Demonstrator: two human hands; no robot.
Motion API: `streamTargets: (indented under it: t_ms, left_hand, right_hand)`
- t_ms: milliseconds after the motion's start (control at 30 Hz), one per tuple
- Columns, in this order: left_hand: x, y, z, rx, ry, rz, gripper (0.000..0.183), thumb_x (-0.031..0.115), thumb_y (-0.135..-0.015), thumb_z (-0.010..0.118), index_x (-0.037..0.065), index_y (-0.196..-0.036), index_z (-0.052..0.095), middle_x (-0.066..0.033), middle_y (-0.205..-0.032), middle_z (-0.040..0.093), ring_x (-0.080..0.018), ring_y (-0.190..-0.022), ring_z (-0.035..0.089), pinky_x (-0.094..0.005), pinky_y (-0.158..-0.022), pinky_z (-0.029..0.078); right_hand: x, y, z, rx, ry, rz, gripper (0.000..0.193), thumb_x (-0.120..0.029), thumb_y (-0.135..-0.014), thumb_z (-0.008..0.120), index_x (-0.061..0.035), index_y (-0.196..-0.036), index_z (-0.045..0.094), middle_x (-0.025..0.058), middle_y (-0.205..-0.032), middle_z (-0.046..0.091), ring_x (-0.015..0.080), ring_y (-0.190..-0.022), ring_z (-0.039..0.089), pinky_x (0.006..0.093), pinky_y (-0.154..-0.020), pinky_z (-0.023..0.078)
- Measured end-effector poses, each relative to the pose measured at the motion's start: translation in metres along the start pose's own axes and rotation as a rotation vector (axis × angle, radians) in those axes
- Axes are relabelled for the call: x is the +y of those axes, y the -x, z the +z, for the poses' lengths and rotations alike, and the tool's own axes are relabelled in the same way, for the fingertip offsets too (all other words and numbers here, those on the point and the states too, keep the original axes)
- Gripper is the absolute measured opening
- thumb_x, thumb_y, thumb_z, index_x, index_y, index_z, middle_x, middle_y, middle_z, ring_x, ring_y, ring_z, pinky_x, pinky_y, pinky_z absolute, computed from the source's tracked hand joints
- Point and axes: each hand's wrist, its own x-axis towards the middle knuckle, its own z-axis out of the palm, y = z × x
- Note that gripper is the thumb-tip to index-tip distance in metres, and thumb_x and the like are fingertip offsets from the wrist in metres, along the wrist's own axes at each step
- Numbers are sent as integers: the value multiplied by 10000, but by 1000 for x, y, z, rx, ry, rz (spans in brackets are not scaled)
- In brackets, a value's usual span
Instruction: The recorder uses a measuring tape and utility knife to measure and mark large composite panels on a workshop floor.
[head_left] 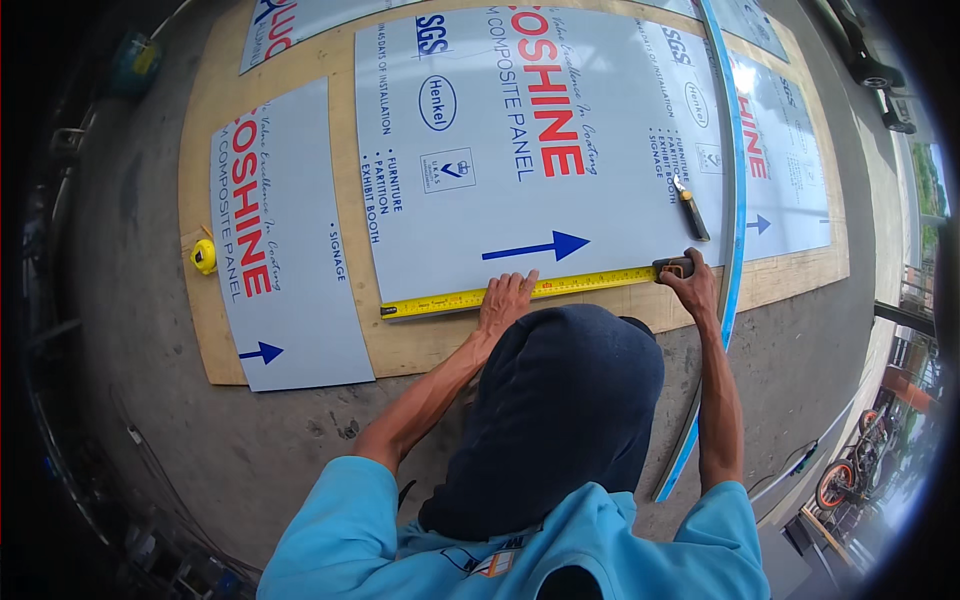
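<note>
A yellow tape measure blade lies stretched along the near edge of a large printed composite panel. Its hooked end is at the panel's near left corner. My right hand grips the dark tape measure case near the panel's right side. My left hand rests at the blade's middle, fingers extended with the tips on the blade and panel edge. Just beyond my right hand, a utility knife with a black and yellow handle lies on the panel. A long blue-faced straight bar crosses the panel's right side.
A plywood sheet lies beneath the panels. A narrower panel piece is on the left, with a second yellow tape measure by its left edge. Another panel lies right of the bar. Concrete floor surrounds the plywood.
</note>
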Motion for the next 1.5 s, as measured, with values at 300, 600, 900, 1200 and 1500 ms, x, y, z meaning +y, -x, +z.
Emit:
streamTargets:
  t_ms: [300, 600, 900, 1200, 1500]
  left_hand:
    - [-55, -53, -97, 255, 2, 123, 495, 280, -820, 675, 59, -1242, 543, -76, -733, 490, -222, -703, 502, -354, -672, 435]
    - [-135, -212, -123, 276, -362, 236, 518, 316, -863, 625, 295, -1354, 460, -18, -747, 430, -163, -737, 430, -312, -737, 366]
    - [-303, -336, -168, 228, -603, -96, 393, 324, -940, 500, 380, -1328, 479, -91, -861, 480, -253, -820, 405, -426, -872, 304]
    - [-327, -434, -145, 226, -538, -43, 418, 508, -973, 309, 416, -1364, 427, -143, -1006, 446, -294, -915, 352, -446, -941, 300]
    - [-326, -426, -147, 294, -455, -83, 479, 588, -898, 442, 347, -1303, 529, -119, -1056, 416, -282, -973, 349, -450, -939, 309]
  right_hand:
    - [-132, -23, -41, 69, -38, -166, 775, -403, -607, 760, -21, -1230, 503, 263, -995, 592, 379, -892, 629, 427, -802, 509]
    - [-149, -162, -55, 45, -110, -90, 763, -385, -655, 711, 41, -1247, 483, 244, -965, 653, 348, -869, 659, 390, -814, 520]
    - [-155, -421, -67, 183, -69, -182, 751, -446, -713, 668, 12, -1282, 489, 223, -1031, 649, 278, -829, 679, 349, -707, 549]
    - [-140, -523, -52, 187, -16, -218, 828, -569, -711, 669, -36, -1315, 479, 235, -1104, 625, 322, -972, 643, 355, -834, 510]
    - [-173, -531, -45, 104, -69, -200, 822, -558, -721, 672, -41, -1326, 466, 222, -1104, 629, 298, -934, 656, 375, -826, 519]
